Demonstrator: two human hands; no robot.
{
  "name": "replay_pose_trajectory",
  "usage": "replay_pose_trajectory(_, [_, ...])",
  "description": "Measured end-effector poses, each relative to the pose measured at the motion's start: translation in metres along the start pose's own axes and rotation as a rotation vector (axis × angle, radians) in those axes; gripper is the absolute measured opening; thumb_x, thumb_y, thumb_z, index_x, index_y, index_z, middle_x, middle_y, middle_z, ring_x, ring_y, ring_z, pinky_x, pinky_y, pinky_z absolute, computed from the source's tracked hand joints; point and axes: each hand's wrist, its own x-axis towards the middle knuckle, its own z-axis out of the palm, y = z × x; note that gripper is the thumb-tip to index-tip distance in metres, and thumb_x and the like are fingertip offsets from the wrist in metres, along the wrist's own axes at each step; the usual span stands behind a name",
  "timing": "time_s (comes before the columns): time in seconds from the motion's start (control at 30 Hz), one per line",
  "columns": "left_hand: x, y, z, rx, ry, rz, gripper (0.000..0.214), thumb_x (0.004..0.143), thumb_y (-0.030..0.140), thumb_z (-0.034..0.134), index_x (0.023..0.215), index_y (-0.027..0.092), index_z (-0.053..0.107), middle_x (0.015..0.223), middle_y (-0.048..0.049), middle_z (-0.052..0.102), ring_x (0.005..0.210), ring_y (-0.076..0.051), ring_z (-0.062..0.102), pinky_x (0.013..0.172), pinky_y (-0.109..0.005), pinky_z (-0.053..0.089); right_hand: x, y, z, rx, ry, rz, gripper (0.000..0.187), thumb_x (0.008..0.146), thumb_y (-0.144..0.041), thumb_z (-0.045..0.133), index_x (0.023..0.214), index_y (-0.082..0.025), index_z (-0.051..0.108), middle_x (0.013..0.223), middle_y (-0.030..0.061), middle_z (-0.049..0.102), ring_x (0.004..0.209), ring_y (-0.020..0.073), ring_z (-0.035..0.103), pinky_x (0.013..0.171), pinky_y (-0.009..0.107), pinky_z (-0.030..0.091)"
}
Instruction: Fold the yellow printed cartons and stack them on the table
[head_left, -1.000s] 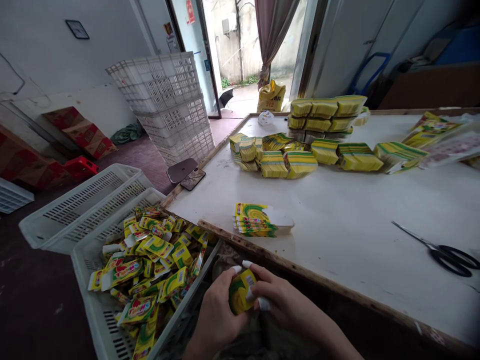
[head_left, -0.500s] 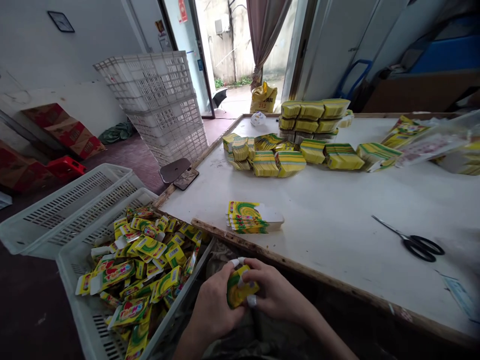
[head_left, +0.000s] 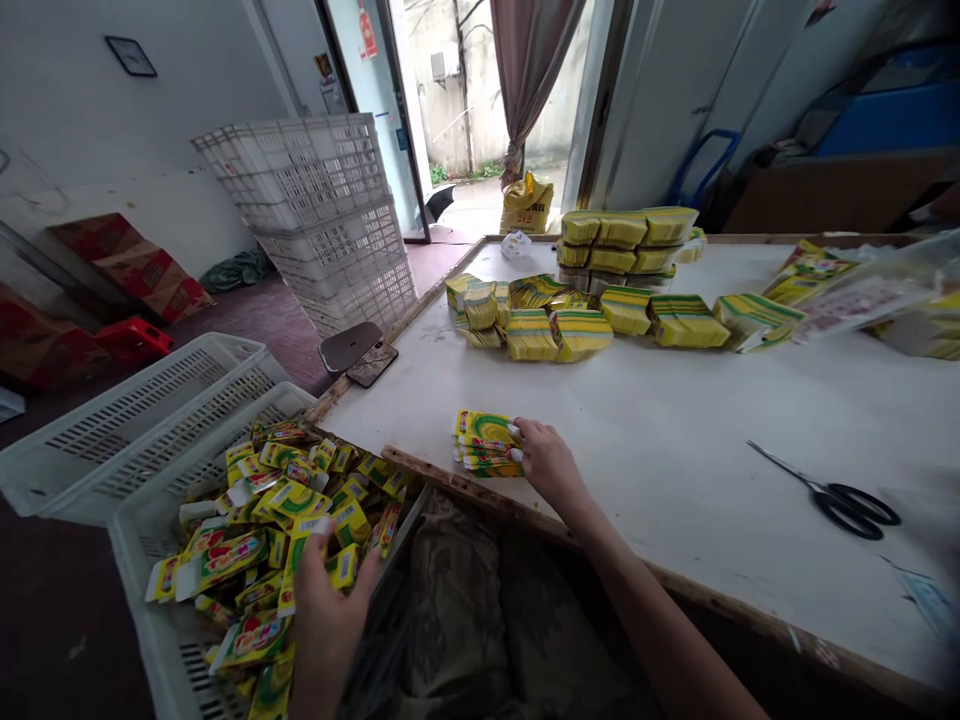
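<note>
My left hand (head_left: pixel 330 600) is over the white plastic crate (head_left: pixel 139 600) with thumb and fingers spread, holding nothing. Beneath and beyond it lie many small yellow and green cartons (head_left: pixel 292 500), some with white flaps sticking out. On the table, a small pile of flat yellow cartons (head_left: pixel 486 432) rests near the front edge. My right hand (head_left: pixel 551 460) reaches across that edge and pinches the right end of the pile between thumb and fingers. How many cartons the fingers grip is hidden.
Bundles of flat cartons (head_left: pixel 559 332) stand in rows and a stack at the table's back. Scissors (head_left: pixel 840 495) lie at right, a phone (head_left: pixel 373 363) at the left corner. Another crate (head_left: pixel 150 430) and stacked white baskets (head_left: pixel 322 210) stand left.
My hands were together around one carton by the table edge. They have parted: the left moved to the crate without the carton, the right went forward to the flat pile.
</note>
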Motion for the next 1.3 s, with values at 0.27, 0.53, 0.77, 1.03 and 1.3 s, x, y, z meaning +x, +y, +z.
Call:
replay_pose_trajectory(0.27, [-0.045, 0.034, 0.039, -0.408, -0.572, -0.033, 0.053, 0.079, 0.037, 0.064, 0.126, 0.02, 0.047, 0.124, -0.0133, 0.059, 0.116, -0.027, 0.053, 0.096, -0.045, 0.045, -0.013, -0.011, -0.005, 0.214, 0.082, 0.009, 0.045, 0.072, -0.008, 0.052, 0.115, -0.017, 0.042, 0.089, 0.0054, 0.057, 0.079, 0.0201, 0.055, 0.072, 0.034, 0.046])
replay_pose_trajectory(0.53, [-0.051, 0.079, 0.053, -1.277, -0.266, -0.43, 0.053, 0.074, 0.065, 0.055, 0.1, 0.02, 0.063, 0.092, -0.0079, 0.066, 0.091, -0.025, 0.062, 0.083, -0.039, 0.05, -0.109, -0.081, 0.012, 1.246, -0.403, 0.106, 0.06, 0.072, -0.021, 0.068, 0.123, -0.025, 0.037, 0.09, -0.0003, 0.054, 0.075, 0.0131, 0.053, 0.065, 0.025, 0.044])
replay_pose_trajectory(0.77, [-0.046, 0.091, 0.056, -1.297, -0.149, -0.603, 0.05, 0.062, 0.068, 0.064, 0.073, 0.02, 0.057, 0.068, 0.0011, 0.052, 0.061, -0.013, 0.052, 0.061, -0.027, 0.049, -0.126, -0.1, 0.021, 1.209, -0.438, 0.163, 0.068, 0.061, -0.028, 0.08, 0.119, -0.023, 0.045, 0.087, -0.0017, 0.052, 0.078, 0.0157, 0.049, 0.067, 0.027, 0.04])
replay_pose_trajectory(1.03, [-0.053, 0.071, 0.067, -1.133, -0.165, -0.544, 0.059, 0.06, 0.076, 0.06, 0.082, 0.021, 0.058, 0.068, 0.0018, 0.051, 0.06, -0.014, 0.052, 0.063, -0.029, 0.05, -0.123, -0.096, 0.024, 1.122, -0.405, 0.14, 0.045, 0.065, -0.023, 0.075, 0.105, -0.023, 0.054, 0.075, -0.0052, 0.052, 0.068, 0.0128, 0.045, 0.059, 0.023, 0.035])
replay_pose_trajectory(1.3, [-0.056, 0.071, 0.064, -1.113, -0.338, -0.424, 0.062, 0.065, 0.066, 0.066, 0.106, 0.02, 0.062, 0.103, -0.0075, 0.066, 0.095, -0.023, 0.061, 0.08, -0.03, 0.05, -0.108, -0.081, 0.015, 1.505, -0.374, 0.33, 0.037, 0.066, -0.039, 0.077, 0.095, -0.021, 0.062, 0.077, -0.001, 0.061, 0.072, 0.0154, 0.055, 0.07, 0.028, 0.043])
